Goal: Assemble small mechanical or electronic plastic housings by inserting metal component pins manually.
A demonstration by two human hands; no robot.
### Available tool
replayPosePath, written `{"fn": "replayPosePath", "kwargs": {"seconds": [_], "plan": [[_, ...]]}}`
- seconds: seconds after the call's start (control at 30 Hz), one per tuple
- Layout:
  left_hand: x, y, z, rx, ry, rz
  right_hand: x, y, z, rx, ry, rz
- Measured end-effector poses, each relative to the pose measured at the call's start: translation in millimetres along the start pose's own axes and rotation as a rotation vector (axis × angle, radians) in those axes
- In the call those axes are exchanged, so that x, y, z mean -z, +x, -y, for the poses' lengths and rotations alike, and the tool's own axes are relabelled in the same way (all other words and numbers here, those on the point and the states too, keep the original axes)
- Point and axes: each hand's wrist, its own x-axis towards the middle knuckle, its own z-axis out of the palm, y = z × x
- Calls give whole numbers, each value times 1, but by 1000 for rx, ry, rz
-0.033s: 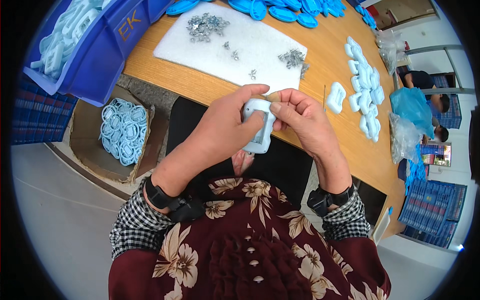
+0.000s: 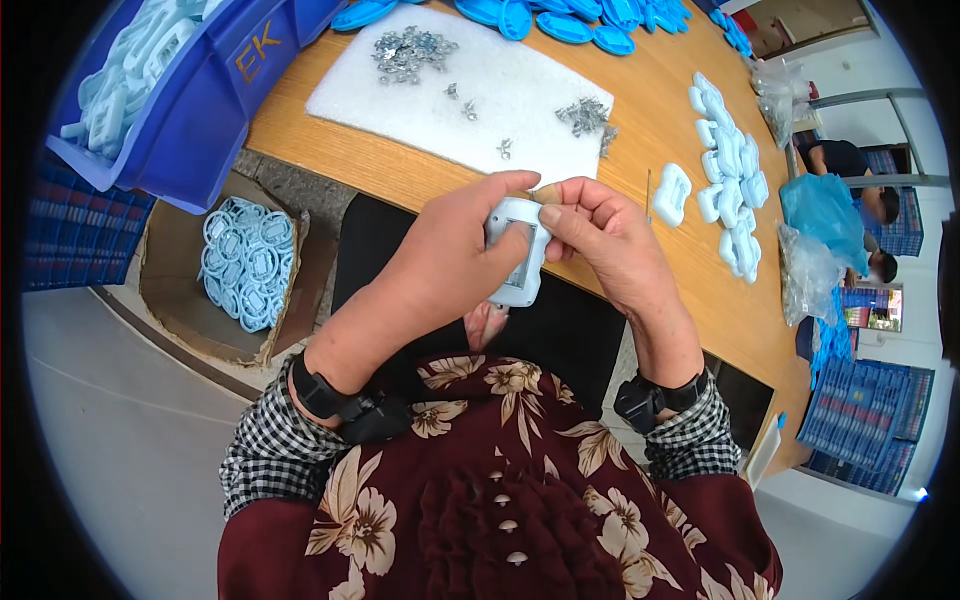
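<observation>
A light blue plastic housing (image 2: 516, 297) with a rectangular window is held up between both hands, just off the table's near edge. My left hand (image 2: 440, 245) grips it from the left side, the thumb lying across the window. At its top right corner my right hand (image 2: 612, 235) is closed, thumb on the rim and fingers curled behind. Whether a small part sits between those right fingertips is hidden. Beyond the hands, small metal clips (image 2: 410, 55) are heaped on a white foam sheet (image 2: 520, 85), with another cluster of metal clips (image 2: 583, 116) near its right edge.
Right of the hands lie a single pale blue housing (image 2: 671, 195), a thin rod (image 2: 649, 196) and a group of stacked housings (image 2: 730, 170). A blue bin (image 2: 215, 110) of pale parts stands left, above a cardboard box (image 2: 170, 265) of ring-shaped parts. Bright blue ovals (image 2: 565, 28) line the far side.
</observation>
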Motion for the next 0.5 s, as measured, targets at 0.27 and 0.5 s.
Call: {"fn": "replayPosePath", "kwargs": {"seconds": [0.27,0.5], "plan": [[-4,2,21,16,-275,38,-1,-9,-5,123,61,29],[6,0,18,211,-988,411,0,-6,2,245,-164,67]]}}
